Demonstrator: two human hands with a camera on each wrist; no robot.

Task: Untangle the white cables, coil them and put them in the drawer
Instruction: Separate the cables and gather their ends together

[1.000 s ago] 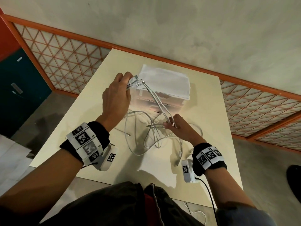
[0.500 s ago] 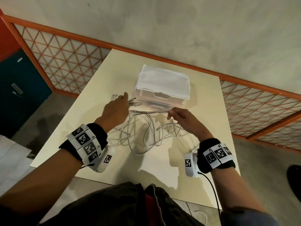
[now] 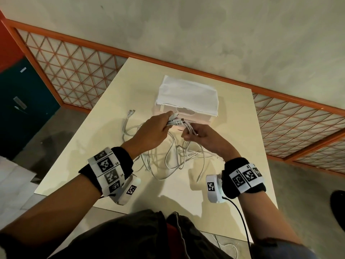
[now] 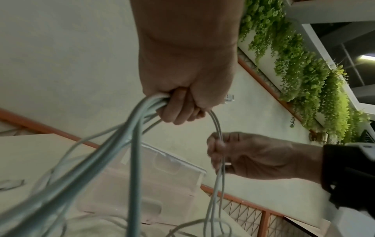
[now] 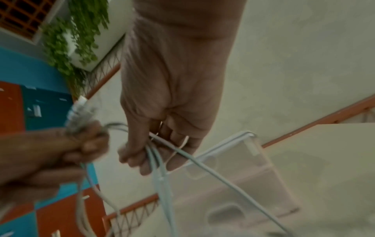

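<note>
Left hand (image 3: 149, 131) fisted round gathered connector ends, anchoring the white cables (image 3: 173, 156). Right hand (image 3: 202, 136) pinches 2 strands just beside, likely to strip them from tangle on desk (image 3: 237, 146).

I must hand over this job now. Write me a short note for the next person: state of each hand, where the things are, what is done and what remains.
Left hand: grips a bunch of white cables near their connector ends, held above the table.
Right hand: pinches a few strands just beside the left hand.
The rest of the cables hang down in a tangle of loops on the table; one loose cable end lies to the left.
The drawer of the cloth-covered box looks closed.
Done: ends gathered. Left: untangle, coil, open the drawer, put the cables in.
</note>
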